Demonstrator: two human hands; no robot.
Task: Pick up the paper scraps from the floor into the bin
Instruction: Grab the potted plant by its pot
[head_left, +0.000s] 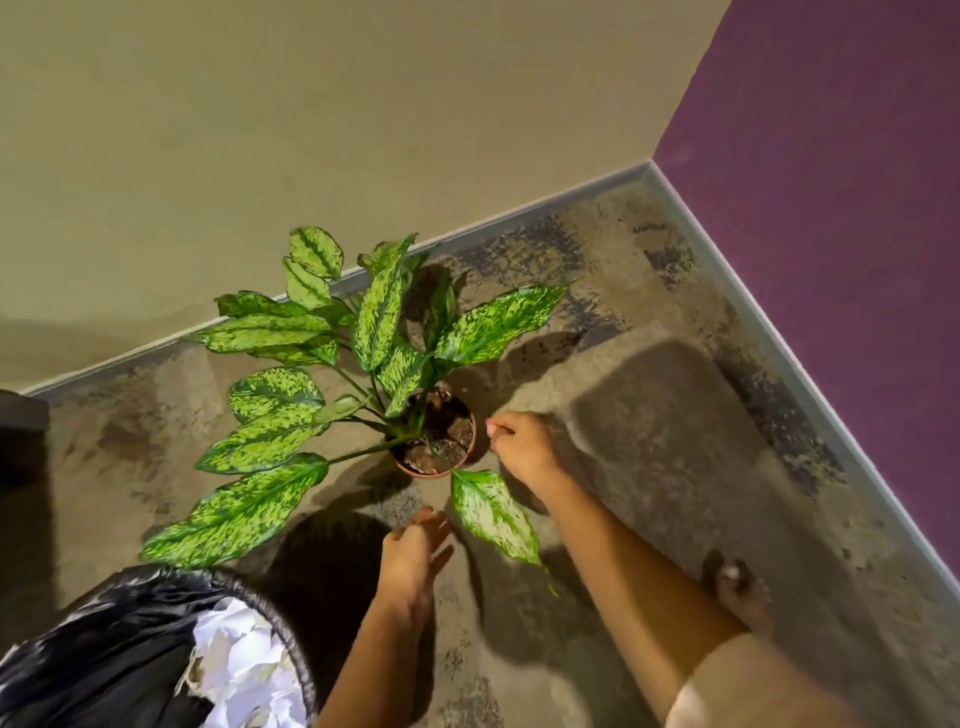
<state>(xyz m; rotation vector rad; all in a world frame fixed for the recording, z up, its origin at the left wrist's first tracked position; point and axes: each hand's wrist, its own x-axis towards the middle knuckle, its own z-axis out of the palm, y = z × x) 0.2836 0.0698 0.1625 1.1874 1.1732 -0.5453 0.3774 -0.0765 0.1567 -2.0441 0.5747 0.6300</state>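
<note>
Home room corner: carpeted floor (649, 415), painted walls (311, 130), potted houseplant (363, 364), lined bin (104, 649).

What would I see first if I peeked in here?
The big speckled green plant in its clay pot stands in the middle. A purple wall fills the right, and a black-lined bin full of white paper scraps sits bottom left.

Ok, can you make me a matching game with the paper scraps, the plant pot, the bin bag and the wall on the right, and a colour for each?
Things:
1 paper scraps
2 plant pot
3 bin bag
4 wall on the right

Colours:
a purple
b black
c white
d orange-brown

Pairs: 1-c, 2-d, 3-b, 4-a
</note>
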